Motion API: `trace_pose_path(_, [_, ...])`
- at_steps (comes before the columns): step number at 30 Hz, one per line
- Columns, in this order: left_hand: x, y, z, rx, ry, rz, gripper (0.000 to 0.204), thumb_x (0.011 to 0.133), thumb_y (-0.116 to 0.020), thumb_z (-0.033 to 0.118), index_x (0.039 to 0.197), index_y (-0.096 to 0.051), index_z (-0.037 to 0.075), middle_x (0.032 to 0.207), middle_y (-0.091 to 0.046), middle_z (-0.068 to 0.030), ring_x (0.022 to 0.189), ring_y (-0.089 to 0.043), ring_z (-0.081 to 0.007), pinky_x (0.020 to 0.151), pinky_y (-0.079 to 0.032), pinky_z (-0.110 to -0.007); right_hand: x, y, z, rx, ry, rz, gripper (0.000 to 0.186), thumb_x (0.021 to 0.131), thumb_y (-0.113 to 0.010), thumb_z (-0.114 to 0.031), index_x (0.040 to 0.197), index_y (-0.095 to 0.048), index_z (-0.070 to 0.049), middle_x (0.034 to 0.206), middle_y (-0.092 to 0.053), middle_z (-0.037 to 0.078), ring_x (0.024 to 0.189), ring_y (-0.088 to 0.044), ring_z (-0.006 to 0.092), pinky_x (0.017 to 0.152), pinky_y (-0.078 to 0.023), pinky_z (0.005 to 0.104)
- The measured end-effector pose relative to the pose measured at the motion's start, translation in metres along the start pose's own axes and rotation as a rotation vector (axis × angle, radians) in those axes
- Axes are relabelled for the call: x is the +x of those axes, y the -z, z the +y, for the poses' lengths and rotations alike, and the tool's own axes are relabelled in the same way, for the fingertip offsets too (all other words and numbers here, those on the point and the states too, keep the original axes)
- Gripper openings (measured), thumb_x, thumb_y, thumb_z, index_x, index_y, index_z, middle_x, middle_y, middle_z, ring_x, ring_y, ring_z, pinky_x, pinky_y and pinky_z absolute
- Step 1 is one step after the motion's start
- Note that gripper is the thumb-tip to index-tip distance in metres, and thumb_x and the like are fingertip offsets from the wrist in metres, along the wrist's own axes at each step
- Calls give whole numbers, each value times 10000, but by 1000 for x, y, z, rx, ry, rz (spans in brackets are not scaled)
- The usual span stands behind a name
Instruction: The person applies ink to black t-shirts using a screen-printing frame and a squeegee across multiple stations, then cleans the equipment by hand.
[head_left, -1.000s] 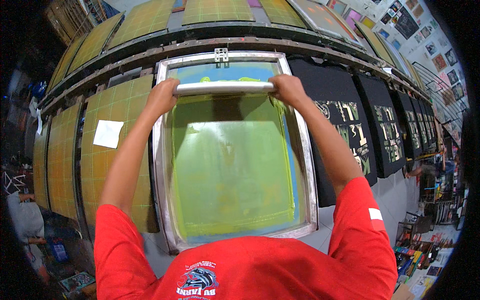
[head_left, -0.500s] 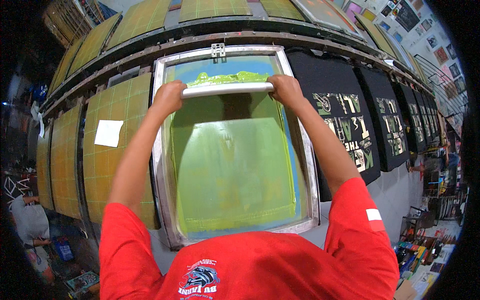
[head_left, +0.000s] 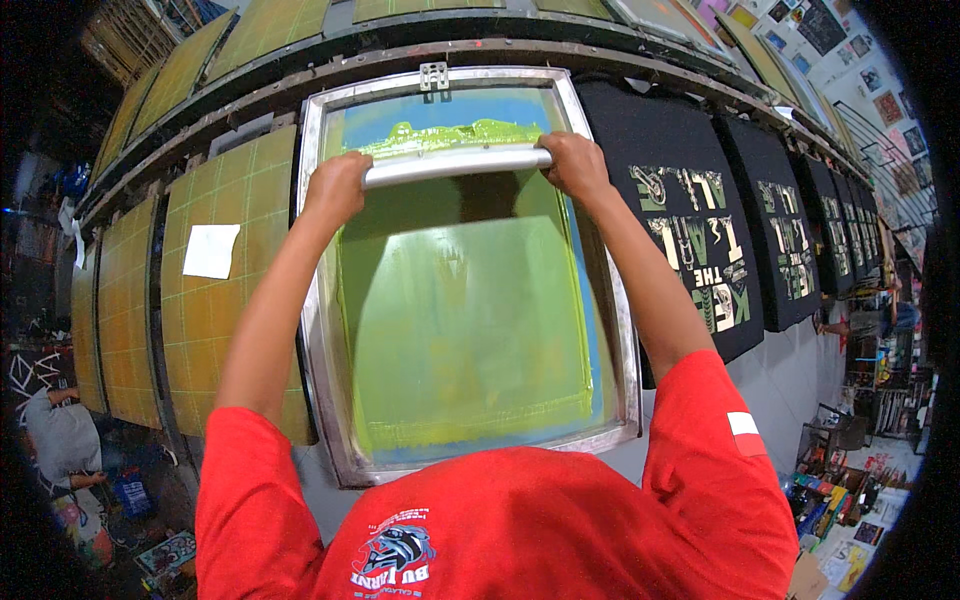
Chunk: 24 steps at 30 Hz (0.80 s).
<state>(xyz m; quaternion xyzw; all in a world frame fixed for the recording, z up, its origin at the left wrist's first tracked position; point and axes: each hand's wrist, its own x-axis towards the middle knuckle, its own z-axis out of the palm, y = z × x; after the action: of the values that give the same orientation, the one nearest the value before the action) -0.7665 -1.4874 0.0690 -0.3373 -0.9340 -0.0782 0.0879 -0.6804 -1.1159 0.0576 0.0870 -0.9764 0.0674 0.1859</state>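
Observation:
Both my arms reach forward over a screen printing frame (head_left: 621, 330) with a metal border. A squeegee (head_left: 455, 166) with a pale, rounded handle lies across its far part. Its left end is gripped by my left hand (head_left: 337, 188), its right end by my right hand (head_left: 577, 165); the fingers of both are wrapped round it. Just beyond the squeegee lies a thick ridge of lime-green ink (head_left: 470, 134). Nearer me, the green-coated mesh (head_left: 465, 330) carries a thin film of ink, with blue along its edges. A metal clamp (head_left: 433, 78) sits at the frame's far edge.
Black shirts with printed designs (head_left: 690, 240) lie on boards to the right. Yellowish boards with green grid lines (head_left: 230, 330) stand left, one bearing a white paper square (head_left: 211, 251). More boards (head_left: 270, 35) line the far rail. Another person (head_left: 62, 440) is at lower left.
The squeegee and both hands stay at the far part of the screen. The whole view has shifted slightly; hardly anything else differs.

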Motion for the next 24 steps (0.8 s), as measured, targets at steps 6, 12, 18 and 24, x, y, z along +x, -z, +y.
trace_pose_path(6, [13,57,-10,-176,-64,-418,286,605,-671,83,881,-680,9,849,-673,-229,815,-653,-396,749,-532,-436,18,50,1,46,14,-495,303,609,-796,-194,879,-718,-81,831,-685,182,795,-665,374,720,-525,445])
trace_pose_path(12, [-91,139,60,-268,-30,-562,352,578,-701,126,897,-689,-23,841,-668,-252,791,-662,-389,743,-528,-420,-69,147,-64,147,-4,-608,344,606,-801,-206,895,-721,-37,826,-689,203,796,-677,362,710,-521,418])
trace_pose_path(18, [-212,145,124,-324,-3,-622,318,650,-718,98,950,-703,-6,863,-668,-246,835,-658,-395,778,-528,-418,-204,185,-126,189,-101,-629,305,611,-785,-254,829,-717,-52,774,-674,205,753,-670,381,690,-533,456])
trace_pose_path(24, [-280,123,161,-195,101,-458,206,675,-681,45,879,-698,23,886,-665,-221,871,-639,-401,802,-514,-445,-273,163,-155,107,-90,-450,186,655,-760,-182,790,-681,-82,773,-671,157,769,-664,359,676,-523,466])
